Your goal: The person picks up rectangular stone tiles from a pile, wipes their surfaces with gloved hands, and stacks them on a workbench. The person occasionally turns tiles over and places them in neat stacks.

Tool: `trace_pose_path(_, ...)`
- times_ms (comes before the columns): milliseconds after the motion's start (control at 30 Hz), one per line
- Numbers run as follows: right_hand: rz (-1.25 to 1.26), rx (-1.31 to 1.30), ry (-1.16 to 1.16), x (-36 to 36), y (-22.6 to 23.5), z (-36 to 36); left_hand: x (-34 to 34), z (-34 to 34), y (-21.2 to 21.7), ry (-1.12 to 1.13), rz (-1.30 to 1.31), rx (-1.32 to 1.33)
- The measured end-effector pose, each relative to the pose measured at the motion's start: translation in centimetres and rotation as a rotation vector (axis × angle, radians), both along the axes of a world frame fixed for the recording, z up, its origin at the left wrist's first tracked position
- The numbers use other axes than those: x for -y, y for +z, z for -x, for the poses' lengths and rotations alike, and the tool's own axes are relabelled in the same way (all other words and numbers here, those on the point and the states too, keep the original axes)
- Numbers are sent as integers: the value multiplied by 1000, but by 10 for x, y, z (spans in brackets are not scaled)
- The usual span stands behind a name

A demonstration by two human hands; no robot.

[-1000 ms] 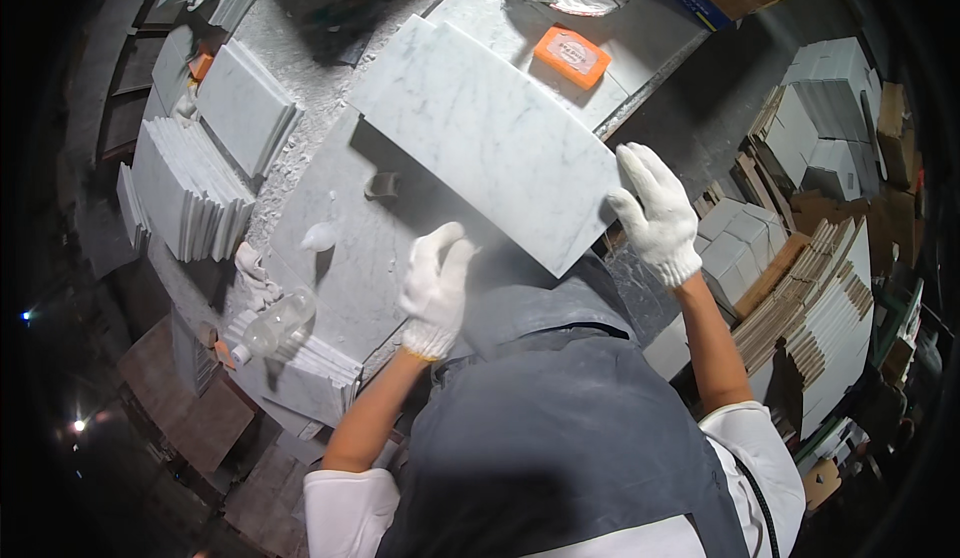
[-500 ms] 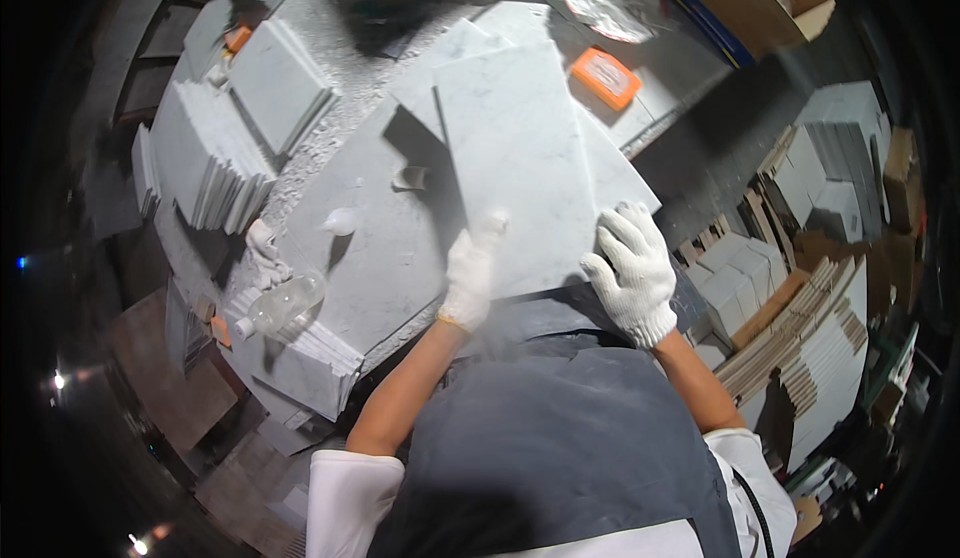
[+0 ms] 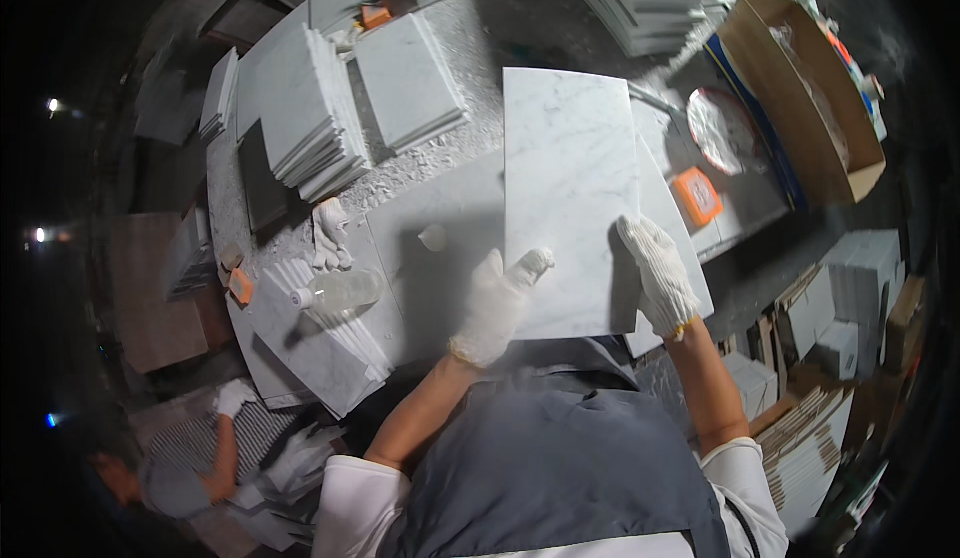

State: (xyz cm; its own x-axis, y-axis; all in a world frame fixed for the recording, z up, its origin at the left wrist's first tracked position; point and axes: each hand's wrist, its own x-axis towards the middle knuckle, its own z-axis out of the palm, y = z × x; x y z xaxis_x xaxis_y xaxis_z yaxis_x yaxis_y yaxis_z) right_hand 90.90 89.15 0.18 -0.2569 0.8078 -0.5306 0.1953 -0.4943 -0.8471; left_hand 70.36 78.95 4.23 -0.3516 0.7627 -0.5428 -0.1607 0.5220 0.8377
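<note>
A rectangular white marble tile (image 3: 572, 178) with grey veins is held up in front of me, its long sides running away from me. My left hand (image 3: 497, 303), in a white knit glove, grips the near left edge with the thumb on top and the other fingers hidden beneath. My right hand (image 3: 660, 276), gloved the same way, holds the right edge, its fingertips against that side. Under the tile lie more large marble slabs (image 3: 455, 193) on the worktable. A small pale chip (image 3: 433, 238) rests on the slab left of the tile.
Tile stacks (image 3: 310, 118) stand at the table's far left. A clear bottle (image 3: 345, 291) lies on tiles near a crumpled glove (image 3: 330, 235). To the right are an orange box (image 3: 697, 196), a plate of white paste (image 3: 722, 130) and a cardboard box (image 3: 800, 98). A co-worker (image 3: 195, 463) is lower left.
The held tile has been raised and turned straighter. My right hand has gone from lying spread by its edge to holding that edge. The view has swung left, bringing a co-worker into sight.
</note>
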Motion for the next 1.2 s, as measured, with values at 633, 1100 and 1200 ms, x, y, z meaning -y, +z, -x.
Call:
trace_pose_path(633, -253, 87, 154, -302, -90, 242, 1, 53, -34, -153, -276, 37)
trace_pose_path(1100, -261, 136, 178, -370, -158, 279, -25, 71, -41, -122, 2, 91)
trace_pose_path(1200, -217, 132, 190, -367, -158, 279, -29, 69, -44, -208, 44, 65)
